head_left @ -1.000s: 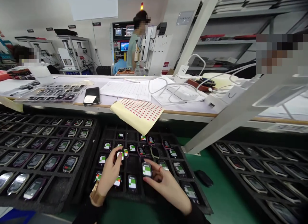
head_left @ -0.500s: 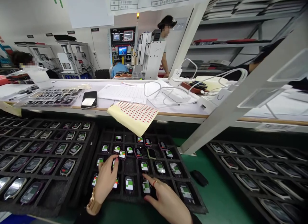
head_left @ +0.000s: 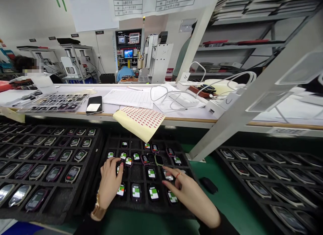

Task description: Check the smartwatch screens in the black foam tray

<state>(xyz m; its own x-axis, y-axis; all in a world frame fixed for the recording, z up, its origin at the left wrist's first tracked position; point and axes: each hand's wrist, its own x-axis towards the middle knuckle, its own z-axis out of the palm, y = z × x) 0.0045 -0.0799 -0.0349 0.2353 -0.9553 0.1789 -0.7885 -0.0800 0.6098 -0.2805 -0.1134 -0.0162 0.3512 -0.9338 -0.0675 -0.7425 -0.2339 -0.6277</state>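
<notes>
A black foam tray [head_left: 136, 174] in front of me holds several smartwatch bodies in its compartments, many with lit green-and-white screens. My left hand [head_left: 111, 181], a gold watch on its wrist, rests over the tray's left columns. Its fingers are bent and apart around a lit smartwatch [head_left: 118, 169], not visibly gripping it. My right hand [head_left: 188, 189], wearing a red ring, hovers over the right columns. Its index finger and thumb are apart beside a smartwatch [head_left: 168, 175]; another lit smartwatch [head_left: 172, 196] lies below the thumb. The right hand partly covers the compartments beneath it.
More trays of smartwatches stand left [head_left: 52, 154] and right [head_left: 267, 181]. A black mouse-shaped object [head_left: 208, 185] lies on the green mat. A slanted metal post [head_left: 222, 127] rises at right. A sticker sheet [head_left: 140, 122] overhangs the shelf, near a phone [head_left: 94, 105]. Co-workers are beyond.
My right hand has moved right and slightly up, uncovering the smartwatch it was over. My left hand has shifted only slightly. The standing co-worker behind has moved right, partly behind the post.
</notes>
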